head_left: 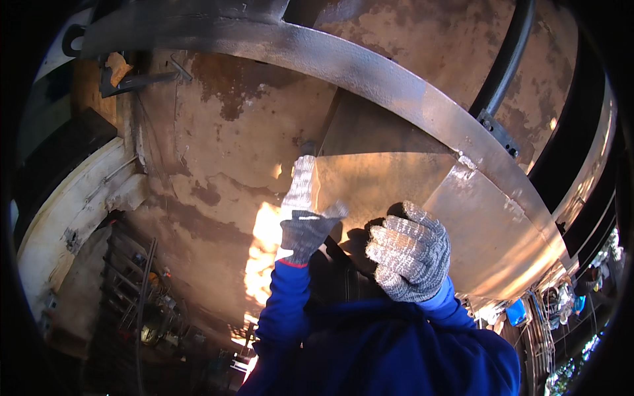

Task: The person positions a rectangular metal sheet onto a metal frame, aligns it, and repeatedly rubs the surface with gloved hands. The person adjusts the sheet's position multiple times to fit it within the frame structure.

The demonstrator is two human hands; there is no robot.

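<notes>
My left hand (305, 218), in a grey knitted glove, stretches its fingers along the left edge of a brownish metal sheet (383, 178). Its thumb stands apart to the right, and I see nothing held in it. Right of it, my right hand (411, 254), gloved alike, is curled with its knuckles up in front of the sheet. What its fingers hold, if anything, is hidden. Beyond both hands a wide curved metal band (370, 66) arcs from the far left to the right. A darker triangular panel (376, 125) lies between band and sheet.
Stained floor (224, 132) spreads to the left, with a bright sunlit patch (261, 254). A dark pipe (508, 59) with a bracket crosses the far right. A pale curved block (72, 204) stands at left. Dim clutter (155, 310) lies near left; a blue object (516, 313) sits near right.
</notes>
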